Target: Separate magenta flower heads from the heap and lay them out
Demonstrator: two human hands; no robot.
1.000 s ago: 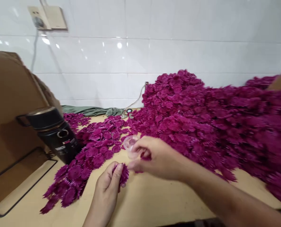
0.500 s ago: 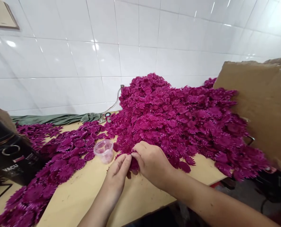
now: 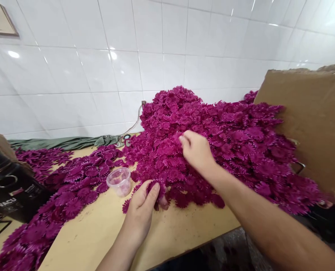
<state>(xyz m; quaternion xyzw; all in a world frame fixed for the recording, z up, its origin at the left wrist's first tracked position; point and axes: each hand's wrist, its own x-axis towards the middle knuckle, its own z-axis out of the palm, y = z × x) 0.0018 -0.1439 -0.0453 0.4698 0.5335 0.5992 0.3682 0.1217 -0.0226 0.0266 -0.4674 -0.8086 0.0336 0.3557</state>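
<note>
A big heap of magenta fabric flowers (image 3: 218, 143) covers the right half of the wooden table (image 3: 99, 233). My left hand (image 3: 143, 210) is closed round a small stack of these flowers (image 3: 158, 190) near the table's front edge. My right hand (image 3: 197, 150) reaches into the heap, its fingers curled and pinching at a flower on the pile. A small clear plastic cup (image 3: 118, 181) stands just left of my left hand.
A flatter spread of flowers (image 3: 71, 188) runs along the left of the table. A black flask (image 3: 9, 188) stands at the far left. Cardboard (image 3: 311, 128) rises on the right. Green cloth (image 3: 65, 142) lies against the white tiled wall.
My right hand left my left hand and moved up and away into the heap. The left hand kept its flower stack. The view swung to the right a second ago.
</note>
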